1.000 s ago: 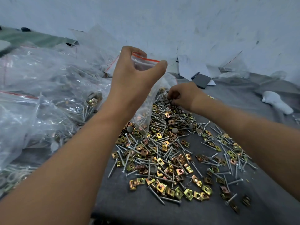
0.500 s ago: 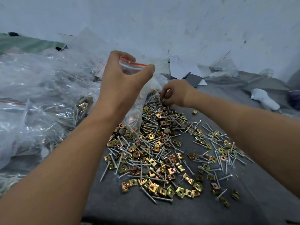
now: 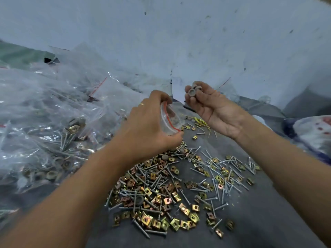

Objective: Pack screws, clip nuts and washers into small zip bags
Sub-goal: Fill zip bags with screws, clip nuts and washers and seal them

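Observation:
My left hand (image 3: 148, 126) grips a small clear zip bag (image 3: 170, 117) with a red seal strip, its mouth held open toward the right. Just right of and above the bag's mouth, my right hand (image 3: 213, 108) is raised palm-up and pinches a few grey washers (image 3: 194, 90) at its fingertips. Below both hands a loose pile of silver screws and brass-coloured clip nuts (image 3: 161, 190) is spread over the grey cloth (image 3: 259, 221). A few grey washers lie in the pile.
A heap of filled clear zip bags (image 3: 44, 122) with screws, clip nuts and washers covers the left side. A pale wall (image 3: 179, 33) rises behind. A dark flat object (image 3: 189, 107) lies behind the hands. A white and blue bag (image 3: 313, 133) sits at the right edge.
My right hand has lifted off the far end of the pile with washers and turned palm-up beside the bag's mouth. My left hand has tilted the bag's opening toward it.

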Motion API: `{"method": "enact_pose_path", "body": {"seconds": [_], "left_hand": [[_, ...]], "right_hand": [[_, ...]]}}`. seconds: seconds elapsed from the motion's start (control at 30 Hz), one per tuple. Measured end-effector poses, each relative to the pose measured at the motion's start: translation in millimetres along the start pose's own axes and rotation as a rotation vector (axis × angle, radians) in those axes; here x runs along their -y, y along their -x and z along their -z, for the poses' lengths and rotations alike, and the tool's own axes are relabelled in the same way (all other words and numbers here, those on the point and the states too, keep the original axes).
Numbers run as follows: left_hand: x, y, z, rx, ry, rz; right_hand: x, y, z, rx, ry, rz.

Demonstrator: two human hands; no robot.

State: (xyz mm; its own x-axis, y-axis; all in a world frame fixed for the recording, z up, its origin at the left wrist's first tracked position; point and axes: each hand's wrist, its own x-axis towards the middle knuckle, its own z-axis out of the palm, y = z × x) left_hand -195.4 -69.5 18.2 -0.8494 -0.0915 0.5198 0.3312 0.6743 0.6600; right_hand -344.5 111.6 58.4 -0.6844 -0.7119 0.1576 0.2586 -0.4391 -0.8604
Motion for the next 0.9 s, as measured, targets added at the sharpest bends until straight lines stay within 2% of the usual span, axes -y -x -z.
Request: {"method": "enact_pose_path", "body": {"seconds": [0.13,0.23,0.33,0.4,0.53,0.67,0.9], "left_hand": [[-7,4,-1,-0.04,0.027,-0.018],[-7,9,1,-0.06,0.053,-0.019],[-8,10,3,-0.061,0.107,-0.004],[-7,9,4,-0.073,0.126,-0.003],[-4,6,1,-0.054,0.163,0.001],[-5,5,2,-0.066,0.2,-0.006],[-3,2,4,-0.07,0.241,0.012]], "right_hand": [[12,21,-28,0.065,-0.032,-0.001],[11,32,-44,0.018,0.107,0.002],[12,42,-57,-0.002,0.618,0.041],[9,43,-68,-0.024,0.982,0.132],[2,41,-87,-0.036,1.347,0.263],[0,39,-87,-0.033,1.399,0.235],[-10,39,-84,-0.145,1.222,0.274]]}}
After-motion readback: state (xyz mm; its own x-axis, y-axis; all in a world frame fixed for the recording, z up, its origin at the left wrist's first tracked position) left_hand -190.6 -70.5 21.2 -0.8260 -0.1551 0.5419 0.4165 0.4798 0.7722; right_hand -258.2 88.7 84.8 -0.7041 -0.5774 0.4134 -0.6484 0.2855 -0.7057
